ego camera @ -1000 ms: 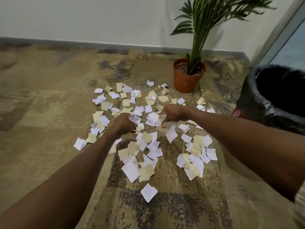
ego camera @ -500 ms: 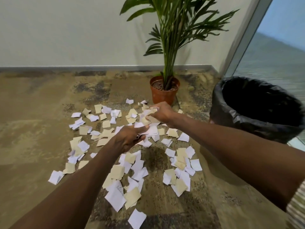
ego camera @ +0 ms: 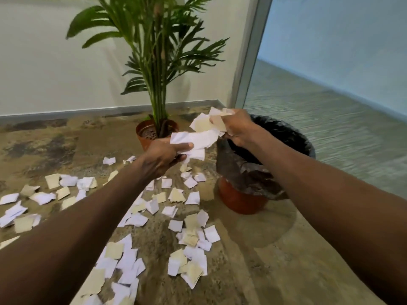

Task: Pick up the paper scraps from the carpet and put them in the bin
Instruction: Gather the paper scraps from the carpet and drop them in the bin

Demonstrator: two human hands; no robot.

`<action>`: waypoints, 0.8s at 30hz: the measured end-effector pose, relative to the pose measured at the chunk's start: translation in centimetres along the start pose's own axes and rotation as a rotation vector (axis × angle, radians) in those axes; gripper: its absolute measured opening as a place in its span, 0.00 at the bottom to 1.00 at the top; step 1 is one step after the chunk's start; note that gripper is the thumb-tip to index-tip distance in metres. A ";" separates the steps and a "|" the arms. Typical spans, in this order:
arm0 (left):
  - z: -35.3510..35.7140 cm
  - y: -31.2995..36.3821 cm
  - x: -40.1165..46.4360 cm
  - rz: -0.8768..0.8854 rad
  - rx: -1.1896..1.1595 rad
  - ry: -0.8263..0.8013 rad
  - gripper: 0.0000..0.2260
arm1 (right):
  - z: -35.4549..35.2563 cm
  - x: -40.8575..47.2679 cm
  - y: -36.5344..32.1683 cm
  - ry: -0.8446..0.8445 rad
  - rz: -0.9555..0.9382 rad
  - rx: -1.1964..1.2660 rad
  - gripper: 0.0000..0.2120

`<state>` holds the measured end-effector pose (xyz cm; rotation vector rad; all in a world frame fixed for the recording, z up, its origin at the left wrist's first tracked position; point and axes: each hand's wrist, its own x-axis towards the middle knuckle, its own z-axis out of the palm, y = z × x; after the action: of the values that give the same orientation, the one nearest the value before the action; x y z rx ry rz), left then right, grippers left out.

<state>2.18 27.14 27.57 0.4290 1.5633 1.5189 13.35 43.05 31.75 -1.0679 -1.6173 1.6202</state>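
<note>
Across the left and middle of the carpet [ego camera: 253, 280], white and cream paper scraps [ego camera: 191, 238] lie scattered in loose drifts, thickest in the near foreground and thinning toward the potted palm [ego camera: 157, 128] by the wall; by the look of it most of the job remains. Just right of centre, the left hand [ego camera: 164, 156] is raised off the floor with its fingers curled round a wad of white scraps [ego camera: 193, 140], thumb laid along the top of the bundle. That bundle runs up and to the right, almost bridging to the right hand [ego camera: 236, 128], which pinches its own clump of cream and white scraps [ego camera: 212, 121] between curled fingers. Further right stands the bin [ego camera: 240, 199], a reddish tub lined with a black bag [ego camera: 293, 137] whose mouth gapes upward. The relation that matters is this: the right hand already sits at the bin's near-left rim, its wrist over the edge of the liner, while its scraps jut leftward, away from the opening and not yet over it. The left hand is short of the rim, over bare carpet between the plant pot and the bin. So the opening lies to the right of and slightly beyond both handfuls, with the right hand much the nearer. I would judge that each hand needs to travel rightward before letting go, the left one farther, or loose pieces, such as the flap hanging under the left hand's wad, may drop outside onto the scraps below.
</note>
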 end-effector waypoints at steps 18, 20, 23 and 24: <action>14.1 4.4 3.0 0.099 0.058 -0.230 0.19 | -9.7 0.7 -0.4 0.305 0.276 -0.146 0.17; 12.5 3.9 3.1 0.130 -0.029 -0.195 0.10 | -8.6 0.7 -0.4 0.305 0.244 -0.135 0.14; 9.0 2.3 2.9 0.164 -0.118 -0.086 0.09 | -5.7 0.6 -0.3 0.403 0.056 -0.281 0.14; 7.5 1.6 2.7 0.170 -0.119 -0.044 0.09 | -4.4 0.5 -0.4 0.433 -0.063 -0.409 0.13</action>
<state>5.98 34.12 29.17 0.5344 1.4233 1.7104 16.86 45.74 32.39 -1.4394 -1.6880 0.9438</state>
